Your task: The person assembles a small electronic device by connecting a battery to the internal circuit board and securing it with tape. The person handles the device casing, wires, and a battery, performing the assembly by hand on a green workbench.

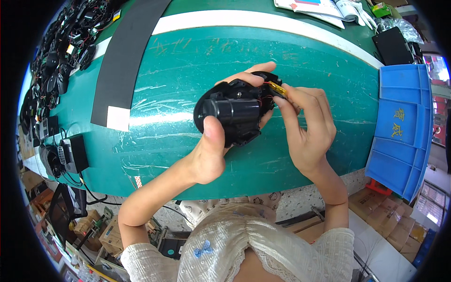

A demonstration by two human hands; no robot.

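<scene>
A rounded black plastic device housing, with a dark cylindrical part across its middle, is held above the green table. My left hand grips it, thumb on the near left side and fingers reaching round behind to the far edge. At the housing's right end, my right hand pinches a small part with yellow tape between thumb and fingertips. Thin red wires run from that part into the housing. What lies under the right fingertips is partly hidden.
Many black device parts with wires are piled at the far left. A black strip lies across the table. Left stands a small black box with cables. On the right is a blue plastic crate; papers lie far right.
</scene>
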